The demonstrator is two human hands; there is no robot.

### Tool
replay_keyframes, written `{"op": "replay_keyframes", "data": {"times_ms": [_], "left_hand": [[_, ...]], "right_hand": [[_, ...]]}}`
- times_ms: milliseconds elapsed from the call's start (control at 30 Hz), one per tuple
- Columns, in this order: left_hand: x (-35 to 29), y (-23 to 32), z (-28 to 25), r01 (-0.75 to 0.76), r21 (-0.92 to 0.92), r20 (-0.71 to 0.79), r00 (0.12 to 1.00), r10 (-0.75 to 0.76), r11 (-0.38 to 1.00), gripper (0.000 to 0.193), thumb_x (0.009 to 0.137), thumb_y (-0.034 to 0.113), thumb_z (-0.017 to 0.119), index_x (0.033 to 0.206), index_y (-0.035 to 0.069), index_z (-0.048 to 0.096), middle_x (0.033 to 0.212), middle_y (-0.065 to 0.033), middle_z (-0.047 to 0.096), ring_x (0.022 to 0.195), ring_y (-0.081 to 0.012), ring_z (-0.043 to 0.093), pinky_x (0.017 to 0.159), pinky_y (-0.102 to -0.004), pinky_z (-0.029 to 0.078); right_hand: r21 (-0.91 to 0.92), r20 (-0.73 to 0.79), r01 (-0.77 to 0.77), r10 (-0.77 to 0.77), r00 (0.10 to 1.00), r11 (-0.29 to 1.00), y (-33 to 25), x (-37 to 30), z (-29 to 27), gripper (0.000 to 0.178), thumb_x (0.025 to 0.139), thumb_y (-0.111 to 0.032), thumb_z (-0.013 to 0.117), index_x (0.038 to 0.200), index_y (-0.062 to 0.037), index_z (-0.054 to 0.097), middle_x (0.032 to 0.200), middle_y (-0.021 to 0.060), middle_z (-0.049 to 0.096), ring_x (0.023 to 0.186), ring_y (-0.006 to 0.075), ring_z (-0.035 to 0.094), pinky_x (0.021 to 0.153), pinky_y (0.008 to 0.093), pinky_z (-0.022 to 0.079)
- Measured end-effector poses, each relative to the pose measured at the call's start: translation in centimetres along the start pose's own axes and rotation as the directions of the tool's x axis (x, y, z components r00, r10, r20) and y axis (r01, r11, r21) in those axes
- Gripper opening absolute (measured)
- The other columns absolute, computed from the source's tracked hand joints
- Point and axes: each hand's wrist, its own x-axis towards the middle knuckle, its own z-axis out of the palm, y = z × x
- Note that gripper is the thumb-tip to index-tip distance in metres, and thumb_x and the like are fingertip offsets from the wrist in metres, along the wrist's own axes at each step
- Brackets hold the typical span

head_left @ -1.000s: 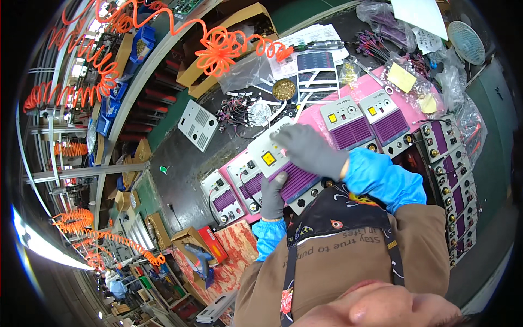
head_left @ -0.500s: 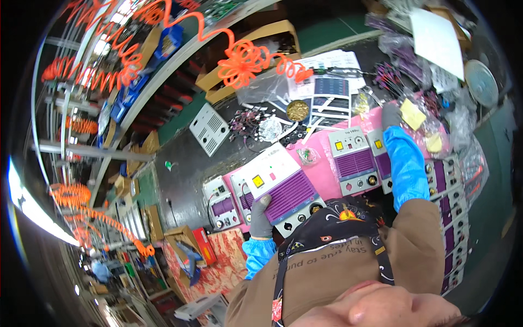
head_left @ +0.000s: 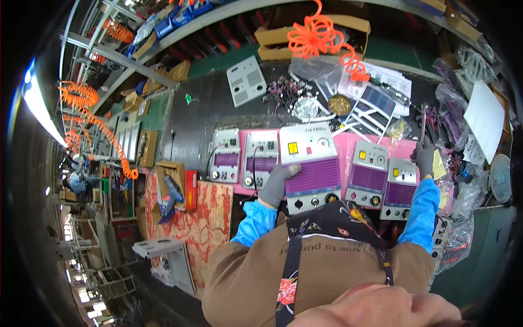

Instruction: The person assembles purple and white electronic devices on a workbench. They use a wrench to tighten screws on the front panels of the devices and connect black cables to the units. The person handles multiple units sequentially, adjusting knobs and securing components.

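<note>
Head view: nearest us is our dark patterned apron [head_left: 340, 223], and just past it lies the big white and purple machine [head_left: 312, 177], front face up on the pink mat [head_left: 345, 144]. Our left hand [head_left: 278, 186], in a grey glove, grips that machine by its left edge, thumb over the purple slats; the other fingers are mostly hidden. Our right hand [head_left: 423, 158], gloved too, is well apart from it, beyond the two smaller machines on the right [head_left: 368, 173] [head_left: 400, 188], with fingers curled around a metal wrench [head_left: 424, 125] that points away from us. Two more small machines [head_left: 225, 158] [head_left: 261, 158] lie side by side to the left of the big one.

Farther off, on the dark bench, we see brass-coloured bits [head_left: 340, 105] in a round dish, a tangle of wires [head_left: 283, 91] and a pale slotted panel [head_left: 246, 82]. Farthest back are an open cardboard box [head_left: 275, 53] and a coiled orange hose [head_left: 311, 37].
</note>
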Motion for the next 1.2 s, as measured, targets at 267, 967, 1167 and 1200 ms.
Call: {"op": "replay_keyframes", "data": {"times_ms": [267, 967, 1167, 1200], "left_hand": [[1.5, -1.9, -1.0, 0.045, -0.093, 0.030, 0.999, -0.042, 0.995, 0.048, 0.089, 0.018, 0.065, 0.130, -0.005, 0.056, 0.121, -0.0140, 0.065, 0.106, -0.0206, 0.064, 0.095, -0.0328, 0.050], [0.4, -0.9, -0.6, 0.024, -0.046, 0.074, 0.997, -0.021, 0.999, 0.051, 0.089, 0.020, 0.066, 0.131, -0.005, 0.055, 0.120, -0.0135, 0.066, 0.107, -0.0203, 0.064, 0.097, -0.0352, 0.050], [0.9, -0.7, -0.4, 0.051, -0.024, 0.093, 0.994, -0.048, 0.998, 0.048, 0.090, 0.017, 0.065, 0.132, -0.003, 0.055, 0.121, -0.0132, 0.066, 0.108, -0.0198, 0.064, 0.097, -0.0351, 0.050], [0.6, -0.8, -0.4, 0.088, -0.049, 0.071, 0.994, -0.084, 0.995, 0.048, 0.090, 0.017, 0.065, 0.132, -0.003, 0.055, 0.121, -0.0134, 0.066, 0.108, -0.0200, 0.064, 0.097, -0.0349, 0.051]], "right_hand": [[-0.235, 0.247, 0.786, -0.747, 0.618, 0.572, -10.0, -21.2, 10.7, 0.047, 0.100, -0.020, 0.054, 0.146, -0.0277, 0.048, 0.106, 0.0121, 0.068, 0.066, 0.0250, 0.064, 0.059, 0.0370, 0.050], [-0.299, 0.293, 0.723, -0.661, 0.691, 0.623, -12.5, -25.6, 13.1, 0.046, 0.096, -0.019, 0.058, 0.141, -0.0306, 0.054, 0.072, 0.0076, 0.054, 0.060, 0.0281, 0.059, 0.054, 0.0411, 0.047], [-0.383, 0.354, 0.718, -0.625, 0.696, 0.581, -11.0, -25.5, 14.3, 0.047, 0.095, -0.016, 0.060, 0.140, -0.0288, 0.055, 0.075, 0.0091, 0.058, 0.063, 0.0263, 0.062, 0.057, 0.0389, 0.049], [-0.311, 0.326, 0.706, -0.626, 0.709, 0.637, -11.0, -25.8, 14.1, 0.046, 0.095, -0.015, 0.061, 0.139, -0.0277, 0.056, 0.075, 0.0095, 0.059, 0.064, 0.0262, 0.063, 0.057, 0.0387, 0.049]]}}
